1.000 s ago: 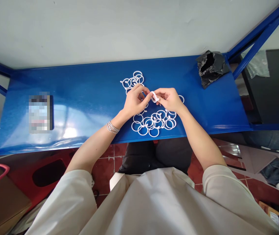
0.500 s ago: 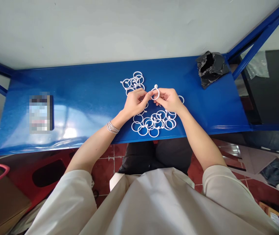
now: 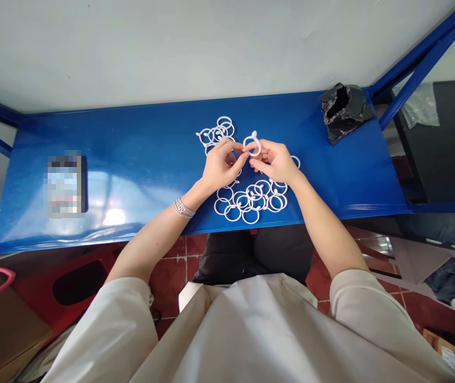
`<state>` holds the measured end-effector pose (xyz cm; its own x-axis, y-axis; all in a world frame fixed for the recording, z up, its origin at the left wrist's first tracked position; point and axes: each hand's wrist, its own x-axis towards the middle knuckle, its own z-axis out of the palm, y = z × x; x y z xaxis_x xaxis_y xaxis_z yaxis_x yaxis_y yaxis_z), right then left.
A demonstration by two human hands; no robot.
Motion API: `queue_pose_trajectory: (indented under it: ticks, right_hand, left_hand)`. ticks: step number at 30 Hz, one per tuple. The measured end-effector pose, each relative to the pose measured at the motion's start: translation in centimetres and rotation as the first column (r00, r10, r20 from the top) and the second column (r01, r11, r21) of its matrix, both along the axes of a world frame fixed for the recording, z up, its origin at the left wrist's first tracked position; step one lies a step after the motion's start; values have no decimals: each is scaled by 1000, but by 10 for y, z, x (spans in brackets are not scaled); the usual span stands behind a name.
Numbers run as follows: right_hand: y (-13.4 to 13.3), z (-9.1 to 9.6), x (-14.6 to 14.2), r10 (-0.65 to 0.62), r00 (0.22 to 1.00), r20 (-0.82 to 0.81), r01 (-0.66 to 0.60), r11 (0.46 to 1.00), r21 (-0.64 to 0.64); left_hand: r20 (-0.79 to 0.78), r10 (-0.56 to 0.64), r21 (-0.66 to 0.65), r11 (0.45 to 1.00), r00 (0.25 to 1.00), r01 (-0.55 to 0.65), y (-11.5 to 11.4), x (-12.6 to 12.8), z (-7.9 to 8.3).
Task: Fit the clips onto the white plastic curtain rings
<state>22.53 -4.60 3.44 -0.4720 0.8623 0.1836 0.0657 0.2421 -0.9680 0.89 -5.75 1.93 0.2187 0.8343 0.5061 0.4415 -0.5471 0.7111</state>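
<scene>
A white plastic curtain ring [image 3: 254, 135] with a small knob on top is held upright above the table between my two hands. My left hand [image 3: 220, 164] pinches its lower left side between thumb and fingertips. On the other side, the curled fingers of my right hand [image 3: 277, 159] meet the ring's right side, with the thumb just below it. Several more white rings [image 3: 251, 222] lie in a loose, overlapping cluster on the blue table [image 3: 151, 149] near its front edge. Another group of rings [image 3: 224, 118] lies behind my left hand, partly hidden by it.
At the right rear of the table stands a crumpled, open black plastic bag [image 3: 345, 114]. A phone-like object [image 3: 67, 185], blurred out, lies at the left. Blue frame bars [image 3: 419, 69] rise at both ends, and a pale wall [image 3: 211, 48] backs the table.
The ring has risen slightly and turned a little in my fingers. My right thumb has come away from it, and the left fingers have shifted slightly upward. The rings on the table lie unchanged.
</scene>
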Motion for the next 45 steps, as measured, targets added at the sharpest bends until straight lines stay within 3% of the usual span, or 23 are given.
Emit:
queue_pose_trajectory:
  ticks: [19,29,36,41,45]
  right_hand:
    - [1,-2,1,21,1000,-9,-21,1000,-1]
    - [0,4,1,18,1000,6,-18,1000,-13]
    - [-1,9,1,27,996,-83,-32,997,-64]
    - [-3,10,2,69,996,-61,-75,992,-104]
    - [-2,10,2,69,998,-3,-69,996,-52]
  left_hand:
    - [47,45,-13,999,998,-45,-1,1,7]
    - [12,-14,-11,1000,1000,14,-3,1,3]
    - [34,1,-18,1000,999,-1,-1,0,2]
    - [48,-89,-75,993,995,92,-1,-3,2]
    - [-3,-158,-64,985,987,158,-1,-4,3]
